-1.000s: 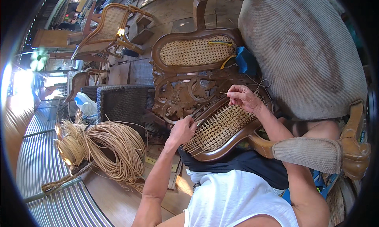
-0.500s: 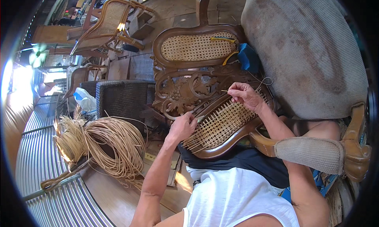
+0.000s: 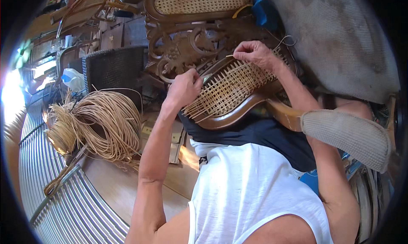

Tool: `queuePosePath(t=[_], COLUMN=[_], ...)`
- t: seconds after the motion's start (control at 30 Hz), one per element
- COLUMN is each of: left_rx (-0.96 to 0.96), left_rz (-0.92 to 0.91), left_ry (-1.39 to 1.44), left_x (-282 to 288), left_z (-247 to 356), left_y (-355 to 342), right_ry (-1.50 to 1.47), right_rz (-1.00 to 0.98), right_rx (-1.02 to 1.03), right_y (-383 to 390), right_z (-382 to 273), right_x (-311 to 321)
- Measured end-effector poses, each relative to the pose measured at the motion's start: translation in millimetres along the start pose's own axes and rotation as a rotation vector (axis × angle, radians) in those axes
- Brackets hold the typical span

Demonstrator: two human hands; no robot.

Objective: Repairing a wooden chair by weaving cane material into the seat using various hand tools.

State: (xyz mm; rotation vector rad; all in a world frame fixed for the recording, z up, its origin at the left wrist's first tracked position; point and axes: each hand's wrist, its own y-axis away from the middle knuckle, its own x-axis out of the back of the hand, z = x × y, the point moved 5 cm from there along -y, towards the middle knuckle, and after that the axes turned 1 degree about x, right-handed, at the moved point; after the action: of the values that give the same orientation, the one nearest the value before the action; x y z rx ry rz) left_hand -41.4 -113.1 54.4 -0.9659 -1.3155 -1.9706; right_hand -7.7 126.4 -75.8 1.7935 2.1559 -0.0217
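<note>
A carved wooden chair frame (image 3: 231, 118) rests across my lap, its panel half filled with an open woven cane mesh (image 3: 231, 91). Loose cane ends stick out along the panel's left and upper edges. Above the mesh, my right hand (image 3: 257, 56) pinches a thin cane strand (image 3: 229, 56) between thumb and fingertips. At the panel's upper left edge, my left hand (image 3: 185, 89) is closed, fingers curled. A small pale tip shows beside it, too unclear to name. Farther up are pierced carving (image 3: 182, 48) and a finished cane panel (image 3: 199, 0).
A big coil of cane (image 3: 112, 125) and a fibre bundle (image 3: 63, 135) lie at left. A dark woven chair (image 3: 112, 67) stands behind them. On the right are a padded seat (image 3: 340, 40) and padded armrest (image 3: 346, 135). A blue object (image 3: 263, 12) lies beside the far panel.
The view has tilted, so the whole scene sits higher in the picture. Both hands keep nearly the same places over the panel, and the right hand still pinches the cane strand.
</note>
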Motion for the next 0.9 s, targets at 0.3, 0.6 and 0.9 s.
queuePosePath(t=[0.3, 0.6, 0.9], left_rx=[0.02, 0.053, -0.015], left_rz=[-0.078, -0.216, -0.293], left_ry=[-0.094, -0.336, -0.499], left_x=[-17, -21, -16], left_z=[18, 42, 62], left_y=[-13, -25, -43], right_ry=[0.416, 0.529, 0.532], right_rz=[-0.097, -0.116, -0.119], right_rx=[0.051, 0.079, 0.008], right_y=[4, 2, 0], right_z=[-2, 3, 3], right_x=[-24, -31, -26])
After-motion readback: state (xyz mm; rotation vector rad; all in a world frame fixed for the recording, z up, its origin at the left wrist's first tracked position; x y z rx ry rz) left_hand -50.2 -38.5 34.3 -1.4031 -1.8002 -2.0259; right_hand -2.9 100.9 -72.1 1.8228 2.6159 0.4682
